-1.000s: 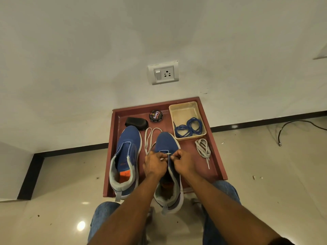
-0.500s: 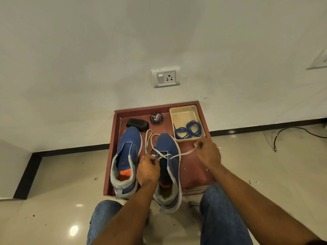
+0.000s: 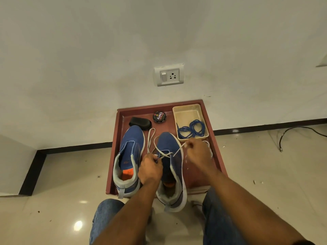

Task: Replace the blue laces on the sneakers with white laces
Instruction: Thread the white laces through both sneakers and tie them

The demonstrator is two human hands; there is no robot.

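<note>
Two blue sneakers stand on a maroon tray (image 3: pixel 216 147). The left sneaker (image 3: pixel 130 156) has no lace. The right sneaker (image 3: pixel 172 165) has a white lace (image 3: pixel 165 153) threaded through its front eyelets, with a loop trailing between the shoes. My left hand (image 3: pixel 150 168) pinches the lace at the shoe's eyelets. My right hand (image 3: pixel 199 152) pinches the lace's other end, drawn taut to the right of the shoe. The blue laces (image 3: pixel 192 129) lie coiled in a beige tub (image 3: pixel 187 112). A second white lace (image 3: pixel 208 145) is mostly hidden behind my right hand.
A round shoe-polish tin (image 3: pixel 159 117) and a black brush (image 3: pixel 140 122) sit at the tray's back. The tray rests on a tiled floor against a white wall with a socket (image 3: pixel 169 76). A black cable (image 3: pixel 292 133) lies at right. My knees are below the tray.
My right hand left the eyelets and pulled the white lace out to the right, then eased slightly back toward the shoe. My left hand stayed at the eyelets.
</note>
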